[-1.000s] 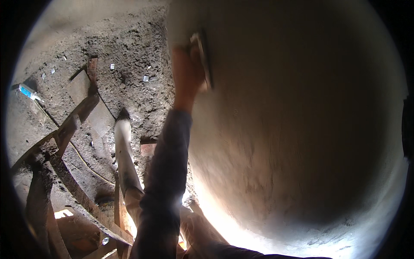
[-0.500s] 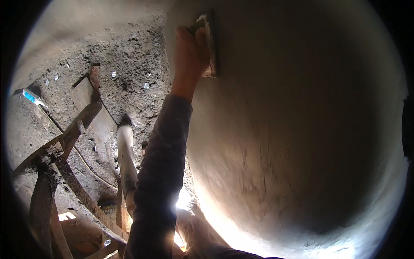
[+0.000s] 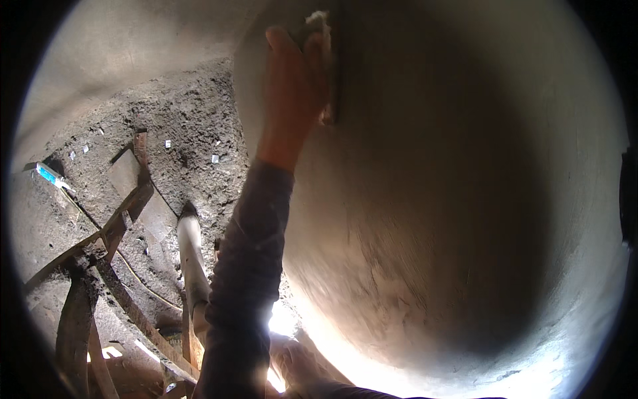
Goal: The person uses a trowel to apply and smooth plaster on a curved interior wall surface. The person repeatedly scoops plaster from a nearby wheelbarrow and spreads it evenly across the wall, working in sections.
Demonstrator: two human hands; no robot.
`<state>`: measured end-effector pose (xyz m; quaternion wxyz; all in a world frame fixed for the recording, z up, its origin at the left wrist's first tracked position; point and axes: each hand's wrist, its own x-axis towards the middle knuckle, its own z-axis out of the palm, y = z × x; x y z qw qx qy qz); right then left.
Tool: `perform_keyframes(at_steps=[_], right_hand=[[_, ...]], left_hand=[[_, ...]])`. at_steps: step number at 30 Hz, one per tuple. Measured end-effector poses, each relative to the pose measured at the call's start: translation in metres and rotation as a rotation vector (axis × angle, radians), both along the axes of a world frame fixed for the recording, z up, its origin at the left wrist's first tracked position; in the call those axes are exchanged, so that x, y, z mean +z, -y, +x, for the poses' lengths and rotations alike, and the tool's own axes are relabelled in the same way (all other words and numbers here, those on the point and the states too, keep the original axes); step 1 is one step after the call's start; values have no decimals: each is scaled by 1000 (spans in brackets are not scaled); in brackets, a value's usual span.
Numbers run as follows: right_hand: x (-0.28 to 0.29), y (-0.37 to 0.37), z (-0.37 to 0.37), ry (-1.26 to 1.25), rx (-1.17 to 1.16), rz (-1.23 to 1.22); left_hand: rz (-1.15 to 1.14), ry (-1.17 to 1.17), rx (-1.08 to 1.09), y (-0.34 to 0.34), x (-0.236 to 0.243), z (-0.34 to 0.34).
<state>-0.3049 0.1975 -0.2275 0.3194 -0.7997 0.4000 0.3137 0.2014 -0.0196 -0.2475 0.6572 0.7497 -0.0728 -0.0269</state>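
Note:
My left hand (image 3: 292, 86) is raised high, its fingers closed on the handle of a plastering float (image 3: 325, 66). The float lies flat against a grey, freshly plastered wall (image 3: 452, 199) that fills the right side of the view. My dark sleeve (image 3: 246, 279) runs up from the lower edge to that hand. At the bottom a pale shape (image 3: 296, 362) sits in bright glare, with dark cloth beside it. Whether it is my right hand I cannot tell.
Far below on the left is rough dirt ground (image 3: 193, 133) with scattered scraps and a blue-and-white tube (image 3: 50, 174). Wooden scaffold beams (image 3: 100, 266) cross the lower left. A pale pole (image 3: 193, 266) stands beside my arm.
My left hand has slid the float upward along the wall, from about mid-height to near the top of the view. The view has also shifted slightly.

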Motion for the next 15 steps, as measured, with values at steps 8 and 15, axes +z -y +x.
perform_keyframes(at_steps=[8,15], right_hand=[[10,-4,7,13,-74,-15],[13,5,10,33,-36,-1]], left_hand=[[-138,-73,-167,-26,55,-188],[-98,97,-52,8,78,-21]])
